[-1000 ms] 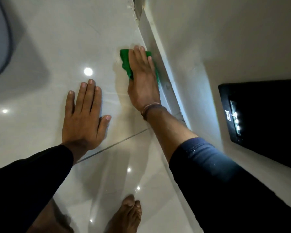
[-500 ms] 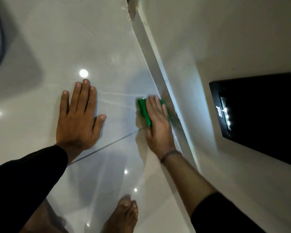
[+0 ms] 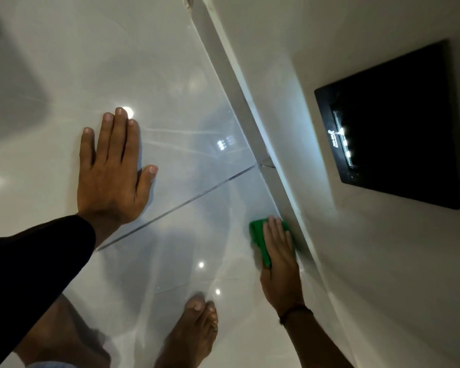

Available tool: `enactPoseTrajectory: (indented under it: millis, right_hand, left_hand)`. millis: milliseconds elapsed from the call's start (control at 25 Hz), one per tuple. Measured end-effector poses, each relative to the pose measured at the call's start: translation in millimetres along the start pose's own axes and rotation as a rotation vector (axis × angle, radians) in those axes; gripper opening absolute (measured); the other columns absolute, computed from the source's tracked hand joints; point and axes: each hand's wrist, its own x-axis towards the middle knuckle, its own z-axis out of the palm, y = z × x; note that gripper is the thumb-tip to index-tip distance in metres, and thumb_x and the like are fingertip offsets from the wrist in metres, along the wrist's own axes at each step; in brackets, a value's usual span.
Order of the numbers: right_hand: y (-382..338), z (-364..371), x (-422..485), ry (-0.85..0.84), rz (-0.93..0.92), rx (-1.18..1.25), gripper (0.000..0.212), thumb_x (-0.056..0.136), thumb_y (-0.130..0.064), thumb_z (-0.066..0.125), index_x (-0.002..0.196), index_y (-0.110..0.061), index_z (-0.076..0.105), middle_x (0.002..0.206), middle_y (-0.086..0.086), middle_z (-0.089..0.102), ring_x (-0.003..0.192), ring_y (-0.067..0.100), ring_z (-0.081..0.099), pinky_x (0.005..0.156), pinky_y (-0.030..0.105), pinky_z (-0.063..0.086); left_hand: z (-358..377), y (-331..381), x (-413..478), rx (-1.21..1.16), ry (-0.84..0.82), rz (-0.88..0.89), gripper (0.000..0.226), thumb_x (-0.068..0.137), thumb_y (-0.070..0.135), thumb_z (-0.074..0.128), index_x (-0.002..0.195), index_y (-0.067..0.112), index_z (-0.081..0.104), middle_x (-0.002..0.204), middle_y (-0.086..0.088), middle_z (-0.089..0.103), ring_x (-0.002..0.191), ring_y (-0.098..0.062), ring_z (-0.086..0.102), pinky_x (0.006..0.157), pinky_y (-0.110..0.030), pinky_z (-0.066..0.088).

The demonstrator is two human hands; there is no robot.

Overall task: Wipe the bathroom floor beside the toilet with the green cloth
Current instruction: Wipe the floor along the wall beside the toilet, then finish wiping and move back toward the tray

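Note:
My right hand [image 3: 279,264] presses flat on the green cloth [image 3: 258,239], which lies on the glossy white floor tiles [image 3: 191,235] right against the base of the wall. Most of the cloth is hidden under the palm and fingers; its left edge and top corner show. My left hand [image 3: 112,171] rests flat on the floor to the left, fingers spread, holding nothing. A grout line [image 3: 186,203] runs diagonally between the two hands.
A pale skirting strip [image 3: 239,96] runs along the wall at the right. A black panel with small lit lights [image 3: 393,128] is set into that wall. My bare foot [image 3: 194,330] stands on the tiles near the bottom. A dark curved shape sits at the far left edge.
My right hand has dragged the green cloth along the wall base towards me, crossing the grout line. My left hand has stayed planted on the floor.

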Motion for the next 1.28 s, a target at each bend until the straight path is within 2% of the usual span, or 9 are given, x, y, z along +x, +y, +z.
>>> enactPoseTrajectory:
  millis: [160, 240, 360, 600, 800, 920, 1040, 1120, 1280]
  right_hand:
    - [8.2, 10.7, -22.8, 0.011, 0.099, -0.027, 0.062, 0.099, -0.010, 0.037, 0.158, -0.018, 0.021, 0.167, 0.005, 0.024, 0.158, 0.016, 0.009, 0.127, 0.045, 0.014]
    - [0.7, 5.8, -19.1, -0.018, 0.130, 0.000, 0.071, 0.095, 0.004, 0.048, 0.158, -0.018, 0.022, 0.168, 0.004, 0.023, 0.158, 0.020, 0.011, 0.126, 0.046, 0.015]
    - [-13.9, -11.0, -18.8, -0.056, 0.206, 0.070, 0.081, 0.089, 0.018, 0.048, 0.157, -0.018, 0.024, 0.167, -0.001, 0.023, 0.157, 0.018, 0.010, 0.125, 0.046, 0.018]
    - [-95.9, -42.6, -44.5, -0.025, 0.273, 0.118, 0.075, 0.090, 0.019, 0.044, 0.155, -0.015, 0.031, 0.164, -0.002, 0.027, 0.155, 0.016, 0.015, 0.126, 0.047, 0.023]
    - [-217.1, -97.5, -84.8, -0.113, 0.196, 0.201, 0.065, 0.095, -0.001, 0.051, 0.155, -0.015, 0.033, 0.164, 0.001, 0.029, 0.153, 0.013, 0.015, 0.126, 0.043, 0.023]
    - [-286.3, -138.0, -92.8, -0.122, 0.062, 0.182, 0.074, 0.095, 0.005, 0.057, 0.156, -0.023, 0.025, 0.163, -0.006, 0.022, 0.152, 0.013, 0.015, 0.125, 0.043, 0.025]
    - [-365.9, -182.1, -88.5, -0.123, -0.124, 0.177, 0.074, 0.096, 0.003, 0.058, 0.156, -0.024, 0.024, 0.161, -0.009, 0.015, 0.154, 0.018, 0.017, 0.124, 0.040, 0.025]
    - [-422.4, -203.9, -75.3, -0.106, -0.209, 0.158, 0.071, 0.097, 0.002, 0.058, 0.157, -0.019, 0.028, 0.161, -0.008, 0.014, 0.154, 0.021, 0.018, 0.124, 0.042, 0.026]
    - [-534.7, -211.3, -40.5, -0.046, -0.465, 0.118, 0.062, 0.096, 0.009, 0.046, 0.154, -0.009, 0.035, 0.163, 0.006, 0.032, 0.154, 0.025, 0.022, 0.124, 0.049, 0.028]
  left_hand:
    - [0.8, 0.7, -1.3, 0.004, -0.006, 0.000, 0.080, 0.109, 0.045, 0.033, 0.174, 0.001, 0.014, 0.184, -0.024, 0.011, 0.172, -0.039, 0.007, 0.138, -0.063, 0.007]
    - [0.4, 2.0, -0.6, 0.011, -0.020, -0.003, 0.080, 0.110, 0.045, 0.032, 0.174, 0.001, 0.012, 0.184, -0.025, 0.009, 0.172, -0.039, 0.005, 0.138, -0.063, 0.006]
    - [-9.6, 0.6, -0.6, 0.009, -0.068, -0.003, 0.079, 0.112, 0.046, 0.031, 0.173, -0.001, 0.013, 0.183, -0.026, 0.010, 0.171, -0.041, 0.007, 0.138, -0.063, 0.007]
    - [-90.6, 15.6, -56.8, -0.018, -0.160, -0.006, 0.078, 0.111, 0.049, 0.032, 0.173, 0.001, 0.021, 0.183, -0.022, 0.019, 0.170, -0.038, 0.020, 0.137, -0.060, 0.017]
    - [-211.6, 24.7, -115.5, 0.005, -0.256, -0.158, 0.078, 0.112, 0.052, 0.029, 0.172, 0.003, 0.025, 0.183, -0.021, 0.019, 0.170, -0.037, 0.020, 0.136, -0.059, 0.021]
    - [-291.9, 23.3, -138.9, 0.037, -0.274, -0.245, 0.078, 0.113, 0.053, 0.025, 0.173, 0.005, 0.022, 0.184, -0.017, 0.013, 0.171, -0.033, 0.012, 0.137, -0.054, 0.013]
    - [-371.1, 1.4, -149.7, 0.083, -0.229, -0.302, 0.076, 0.115, 0.053, 0.019, 0.172, 0.003, 0.024, 0.183, -0.018, 0.018, 0.169, -0.035, 0.015, 0.135, -0.052, 0.010]
    - [-415.3, -22.3, -147.8, 0.123, -0.164, -0.352, 0.076, 0.113, 0.052, 0.028, 0.170, 0.002, 0.029, 0.181, -0.020, 0.026, 0.169, -0.035, 0.018, 0.133, -0.054, 0.014]
    - [-479.0, -86.9, -139.8, 0.142, -0.070, -0.471, 0.077, 0.111, 0.051, 0.035, 0.170, 0.002, 0.031, 0.180, -0.020, 0.028, 0.168, -0.031, 0.017, 0.134, -0.053, 0.014]
